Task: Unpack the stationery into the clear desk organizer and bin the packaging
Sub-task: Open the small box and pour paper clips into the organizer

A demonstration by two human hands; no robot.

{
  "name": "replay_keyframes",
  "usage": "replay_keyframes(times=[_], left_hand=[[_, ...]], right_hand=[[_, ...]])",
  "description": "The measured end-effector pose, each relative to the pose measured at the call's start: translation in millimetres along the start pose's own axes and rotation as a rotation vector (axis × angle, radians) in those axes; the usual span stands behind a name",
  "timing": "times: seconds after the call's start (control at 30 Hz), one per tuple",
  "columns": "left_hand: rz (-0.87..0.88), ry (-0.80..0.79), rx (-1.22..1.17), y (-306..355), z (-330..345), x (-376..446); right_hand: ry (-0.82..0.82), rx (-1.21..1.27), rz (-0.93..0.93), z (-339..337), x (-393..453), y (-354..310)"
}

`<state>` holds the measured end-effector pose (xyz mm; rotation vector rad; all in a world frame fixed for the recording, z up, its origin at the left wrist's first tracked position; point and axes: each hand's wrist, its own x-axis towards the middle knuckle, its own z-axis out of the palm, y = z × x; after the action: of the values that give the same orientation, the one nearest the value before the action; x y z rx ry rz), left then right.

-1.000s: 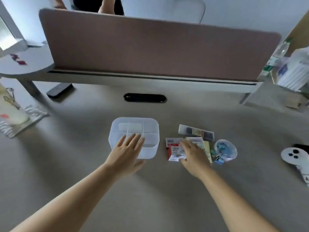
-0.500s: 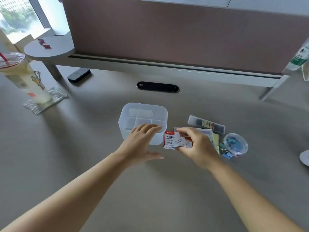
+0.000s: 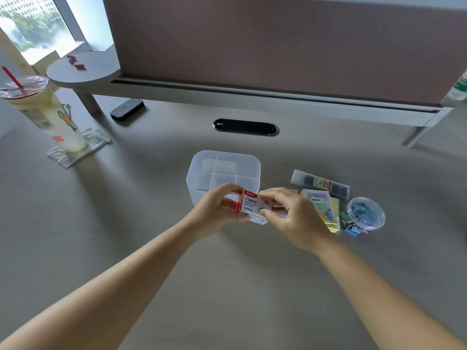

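Just in front of the clear desk organizer (image 3: 223, 173), above the middle of the worktop (image 3: 151, 248), both hands hold a small red-and-white paper clip box (image 3: 250, 205). The left hand (image 3: 217, 210) curls round the box's left, red end, fingers over the top and thumb underneath. The right hand (image 3: 290, 213) pinches the right end, its fingers over the top face and its thumb at the near edge. Neither hand is free.

The box lies with its long axis running left to right, so each hand has one short end. It appears closed; I cannot tell which end has the flap. To my eye the next move is opening it, and that depends on one hand steadying an end while the other works on the opposite end. The organizer's compartments sit just beyond the box, on the far side, nearer the left hand, so tipping the clips out means only a short move away from the body.

To the right lie the other items: sticky notes (image 3: 321, 205), a long dark slim case (image 3: 319, 184), and a round clear tub of binder clips (image 3: 366, 213) with a few loose clips (image 3: 352, 229) beside it. Far left, a lidded drink (image 3: 45, 114) stands on a coaster. I see no bin from here.
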<state>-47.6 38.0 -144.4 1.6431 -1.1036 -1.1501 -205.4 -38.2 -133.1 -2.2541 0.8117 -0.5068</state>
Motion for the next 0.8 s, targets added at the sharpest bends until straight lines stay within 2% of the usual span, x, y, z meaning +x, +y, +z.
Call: replay_keyframes(times=[0.43,0.67,0.8], left_hand=[[-0.082,-0.096,-0.189,7,-6,-8],[-0.089,-0.053,-0.248,-12,3,-11],[-0.066,-0.040,-0.337,-32,2,-14]], right_hand=[[-0.077,-0.340,-0.234,1,1,-7],[-0.067,-0.214,-0.214,21,-4,9],[0.022,-0.140,-0.233,37,-7,16]])
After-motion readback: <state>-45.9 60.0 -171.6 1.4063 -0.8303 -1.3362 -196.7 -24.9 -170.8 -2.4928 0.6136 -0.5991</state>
